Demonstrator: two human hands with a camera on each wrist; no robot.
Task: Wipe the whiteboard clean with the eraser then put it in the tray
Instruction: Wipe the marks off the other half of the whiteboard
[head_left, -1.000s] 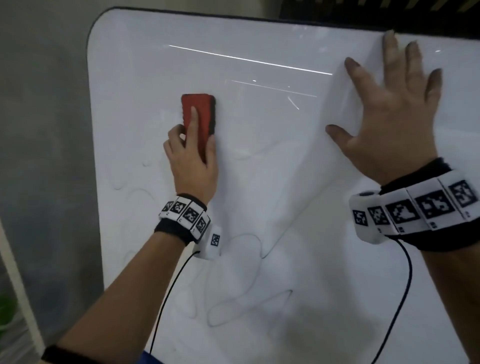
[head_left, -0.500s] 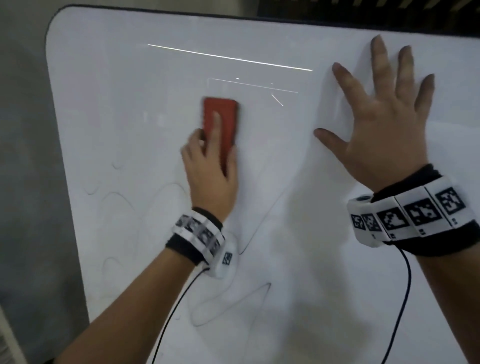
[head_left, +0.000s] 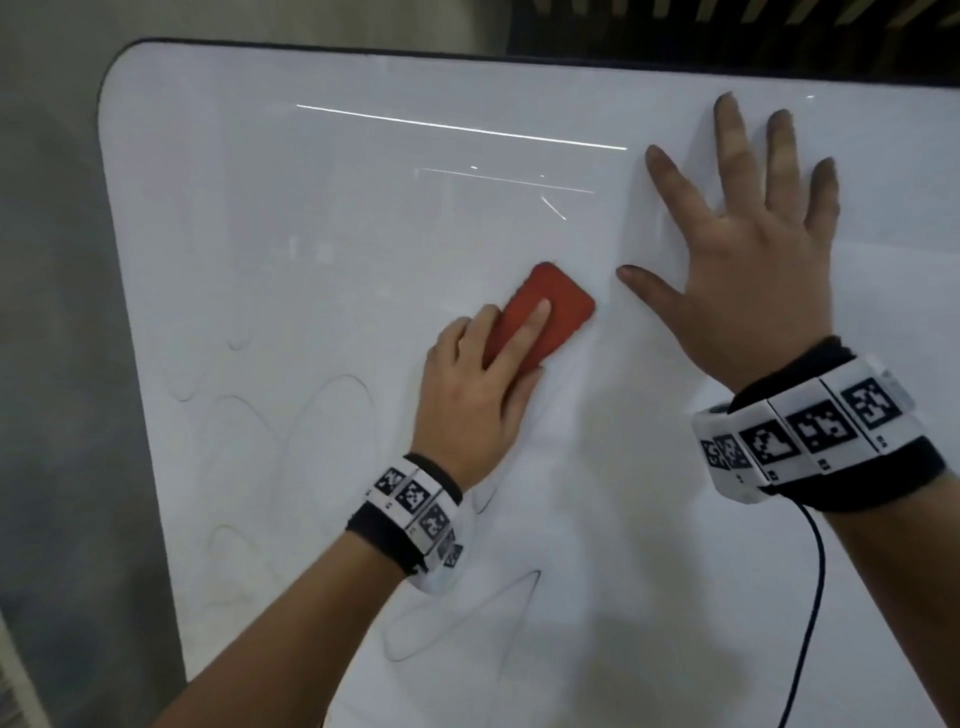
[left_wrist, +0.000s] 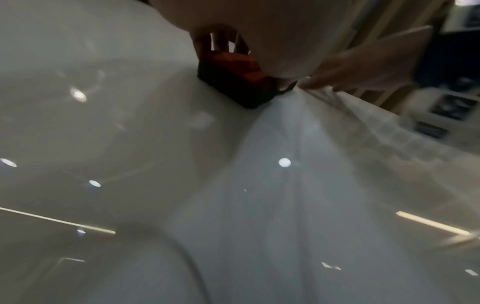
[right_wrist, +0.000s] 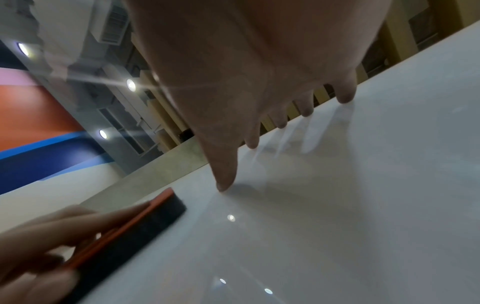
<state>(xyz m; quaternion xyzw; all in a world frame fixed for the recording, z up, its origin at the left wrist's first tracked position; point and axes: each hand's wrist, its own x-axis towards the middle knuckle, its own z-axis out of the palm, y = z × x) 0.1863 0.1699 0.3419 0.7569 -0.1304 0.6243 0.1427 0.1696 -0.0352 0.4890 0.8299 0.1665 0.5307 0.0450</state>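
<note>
Wiping step underway: left hand grips eraser flat on whiteboard; right hand braces, fingers spread. Next: sweep over faint loops lower left. Tray unseen.

Grey wall at left; round ceiling lights; orange and blue wall band

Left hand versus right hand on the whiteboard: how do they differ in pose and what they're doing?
The left hand grips the red eraser; the right hand holds nothing. Left fingers curl around the eraser; right fingers spread flat. The left sits lower, the right nearer the top edge. Both press toward the whiteboard and wear marker wristbands.
</note>
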